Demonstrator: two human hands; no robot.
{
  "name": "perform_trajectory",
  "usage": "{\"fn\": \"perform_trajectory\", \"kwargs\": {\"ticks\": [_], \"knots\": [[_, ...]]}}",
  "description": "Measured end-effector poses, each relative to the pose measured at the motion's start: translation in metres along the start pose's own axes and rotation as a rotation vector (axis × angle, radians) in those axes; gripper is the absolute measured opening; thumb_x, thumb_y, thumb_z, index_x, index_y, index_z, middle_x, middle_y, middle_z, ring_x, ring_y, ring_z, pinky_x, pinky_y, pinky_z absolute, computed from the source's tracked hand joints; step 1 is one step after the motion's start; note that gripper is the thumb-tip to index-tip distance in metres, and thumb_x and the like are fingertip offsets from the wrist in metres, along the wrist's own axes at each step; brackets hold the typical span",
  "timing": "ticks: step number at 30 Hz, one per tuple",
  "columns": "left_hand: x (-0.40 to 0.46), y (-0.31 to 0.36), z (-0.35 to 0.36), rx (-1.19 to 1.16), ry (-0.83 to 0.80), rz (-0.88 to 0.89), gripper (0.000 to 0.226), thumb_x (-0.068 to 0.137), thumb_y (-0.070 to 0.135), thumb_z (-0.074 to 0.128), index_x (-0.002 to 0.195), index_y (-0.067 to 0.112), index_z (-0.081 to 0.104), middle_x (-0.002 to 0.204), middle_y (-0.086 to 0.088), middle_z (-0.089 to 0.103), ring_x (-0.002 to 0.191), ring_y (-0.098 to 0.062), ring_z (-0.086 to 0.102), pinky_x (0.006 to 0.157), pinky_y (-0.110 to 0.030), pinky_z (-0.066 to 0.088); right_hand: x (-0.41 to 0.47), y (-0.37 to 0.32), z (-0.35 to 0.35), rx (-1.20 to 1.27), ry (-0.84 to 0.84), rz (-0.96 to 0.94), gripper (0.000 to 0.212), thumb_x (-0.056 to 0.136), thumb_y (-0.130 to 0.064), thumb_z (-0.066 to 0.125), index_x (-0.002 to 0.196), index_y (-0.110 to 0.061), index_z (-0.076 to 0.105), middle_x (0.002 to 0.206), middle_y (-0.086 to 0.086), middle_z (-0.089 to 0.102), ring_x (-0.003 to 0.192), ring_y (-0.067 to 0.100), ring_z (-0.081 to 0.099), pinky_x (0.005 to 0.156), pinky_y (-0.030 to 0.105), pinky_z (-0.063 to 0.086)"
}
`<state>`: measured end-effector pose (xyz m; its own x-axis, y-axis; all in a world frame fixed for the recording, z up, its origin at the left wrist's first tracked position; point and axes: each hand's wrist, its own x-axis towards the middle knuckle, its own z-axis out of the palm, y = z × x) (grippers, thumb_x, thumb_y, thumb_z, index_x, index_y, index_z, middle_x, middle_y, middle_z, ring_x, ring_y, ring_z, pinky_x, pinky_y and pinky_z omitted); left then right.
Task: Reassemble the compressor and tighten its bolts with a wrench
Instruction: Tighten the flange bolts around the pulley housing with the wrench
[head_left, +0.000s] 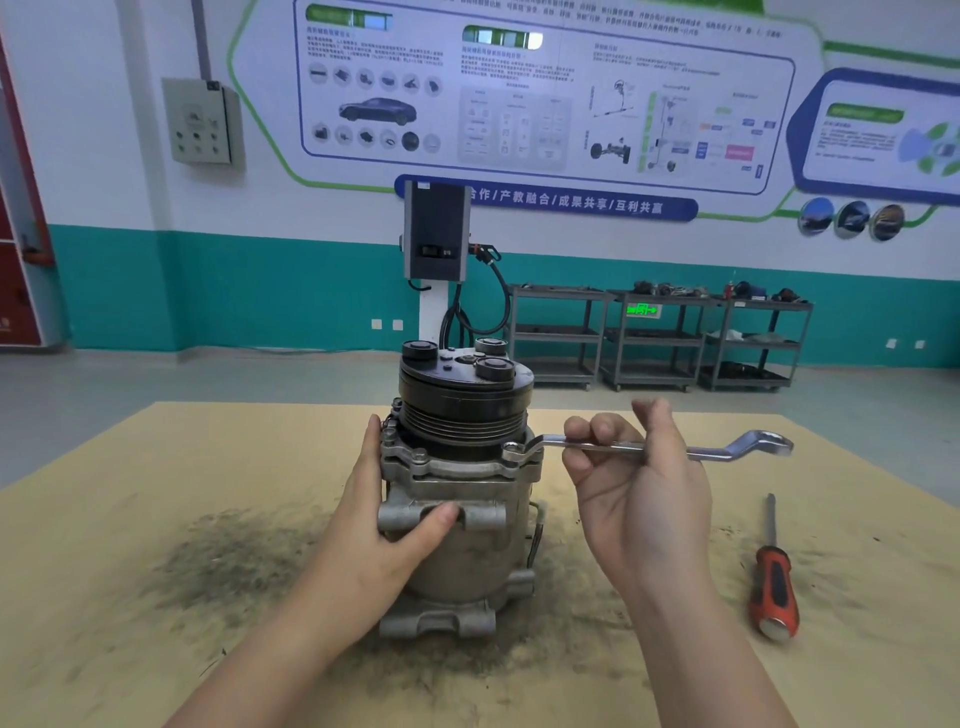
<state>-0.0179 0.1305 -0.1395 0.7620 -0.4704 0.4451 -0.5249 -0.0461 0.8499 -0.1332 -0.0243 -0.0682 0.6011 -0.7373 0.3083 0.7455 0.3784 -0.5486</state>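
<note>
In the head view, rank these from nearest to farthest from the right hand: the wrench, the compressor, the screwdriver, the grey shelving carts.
1. wrench: gripped in the right hand itself.
2. compressor: just to the hand's left, at the wrench's ring end.
3. screwdriver: lying on the table to the hand's right, apart from it.
4. grey shelving carts: far behind, against the wall.

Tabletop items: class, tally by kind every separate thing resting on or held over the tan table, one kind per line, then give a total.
Grey metal compressor with black pulley: 1
Silver double-ended ring wrench: 1
Screwdriver with red and black handle: 1
Total: 3
</note>
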Motion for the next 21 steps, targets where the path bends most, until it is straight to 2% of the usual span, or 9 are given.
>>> {"fn": "perform_trajectory", "kwargs": {"ticks": [3, 5, 8, 11, 14, 16, 18, 19, 21], "knots": [[0.000, 0.001, 0.000, -0.007, -0.004, 0.003, 0.106, 0.052, 0.093, 0.060, 0.135, 0.075, -0.002, 0.152, 0.035, 0.026, 0.142, 0.006, 0.027, 0.118, -0.041, 0.031, 0.001, 0.003, 0.000, -0.008, -0.013, -0.056, 0.027, 0.090, -0.039, 0.048, 0.095, -0.012, 0.044, 0.057, 0.002, 0.055, 0.059, 0.020, 0.067, 0.044, 0.023, 0.047], [0.000, 0.001, 0.001, -0.011, -0.001, 0.003, 0.110, 0.052, 0.093, 0.060, 0.140, 0.070, -0.001, 0.153, 0.034, 0.026, 0.142, 0.006, 0.027, 0.118, -0.041, 0.031, -0.001, 0.008, 0.001, -0.005, -0.013, -0.097, 0.028, 0.086, -0.037, 0.050, 0.096, -0.012, 0.042, 0.060, 0.003, 0.057, 0.061, 0.019, 0.066, 0.045, 0.022, 0.047], [0.001, 0.000, 0.000, -0.010, -0.008, 0.000, 0.112, 0.053, 0.092, 0.061, 0.143, 0.066, -0.001, 0.153, 0.034, 0.025, 0.141, 0.007, 0.026, 0.118, -0.041, 0.031, -0.007, 0.018, 0.000, 0.044, 0.035, -0.152, 0.010, 0.102, -0.023, 0.038, 0.098, -0.014, 0.039, 0.065, 0.007, 0.058, 0.063, 0.024, 0.065, 0.047, 0.025, 0.048], [0.001, -0.002, 0.000, -0.006, -0.008, 0.000, 0.111, 0.053, 0.092, 0.061, 0.142, 0.068, -0.001, 0.153, 0.033, 0.027, 0.141, 0.004, 0.030, 0.117, -0.042, 0.032, -0.016, 0.026, 0.002, -0.049, 0.037, -0.353, 0.011, 0.106, -0.013, 0.029, 0.100, -0.015, 0.038, 0.067, 0.007, 0.061, 0.065, 0.027, 0.066, 0.052, 0.027, 0.050], [0.001, -0.002, 0.001, -0.022, -0.005, 0.002, 0.107, 0.053, 0.091, 0.063, 0.137, 0.074, -0.001, 0.153, 0.030, 0.032, 0.140, -0.001, 0.036, 0.116, -0.043, 0.034, -0.027, 0.036, 0.002, -0.318, -0.119, -0.742, 0.013, 0.104, -0.017, 0.034, 0.104, -0.026, 0.043, 0.081, 0.007, 0.065, 0.075, 0.030, 0.065, 0.063, 0.037, 0.053], [0.001, -0.002, 0.001, -0.017, 0.003, -0.008, 0.105, 0.051, 0.091, 0.064, 0.131, 0.079, -0.003, 0.151, 0.025, 0.037, 0.138, -0.004, 0.040, 0.116, -0.043, 0.034, -0.035, 0.042, -0.001, -0.531, -0.357, -0.912, 0.014, 0.105, -0.023, 0.037, 0.108, -0.031, 0.048, 0.092, 0.006, 0.061, 0.085, 0.027, 0.063, 0.074, 0.038, 0.051], [0.001, -0.003, 0.001, -0.022, -0.003, -0.016, 0.106, 0.049, 0.090, 0.066, 0.128, 0.081, -0.005, 0.148, 0.019, 0.045, 0.136, -0.010, 0.046, 0.115, -0.044, 0.035, -0.041, 0.046, -0.002, -0.674, -0.548, -0.927, 0.011, 0.105, -0.027, 0.038, 0.106, -0.028, 0.049, 0.098, 0.002, 0.056, 0.093, 0.019, 0.059, 0.082, 0.026, 0.047], [0.001, -0.003, 0.001, -0.026, -0.007, -0.015, 0.106, 0.050, 0.089, 0.067, 0.127, 0.082, -0.005, 0.148, 0.017, 0.046, 0.134, -0.012, 0.047, 0.114, -0.045, 0.036, -0.043, 0.047, -0.002, -0.696, -0.589, -0.926, 0.010, 0.105, -0.028, 0.039, 0.106, -0.026, 0.049, 0.098, 0.002, 0.055, 0.094, 0.017, 0.058, 0.084, 0.024, 0.045], [0.002, -0.003, 0.000, -0.029, -0.008, -0.001, 0.105, 0.051, 0.089, 0.067, 0.128, 0.081, -0.004, 0.149, 0.020, 0.043, 0.137, -0.010, 0.045, 0.116, -0.044, 0.034, -0.046, 0.044, 0.002, -0.632, -0.577, -0.927, 0.011, 0.105, -0.030, 0.039, 0.108, -0.028, 0.049, 0.095, 0.005, 0.056, 0.088, 0.022, 0.059, 0.079, 0.030, 0.047]]}}
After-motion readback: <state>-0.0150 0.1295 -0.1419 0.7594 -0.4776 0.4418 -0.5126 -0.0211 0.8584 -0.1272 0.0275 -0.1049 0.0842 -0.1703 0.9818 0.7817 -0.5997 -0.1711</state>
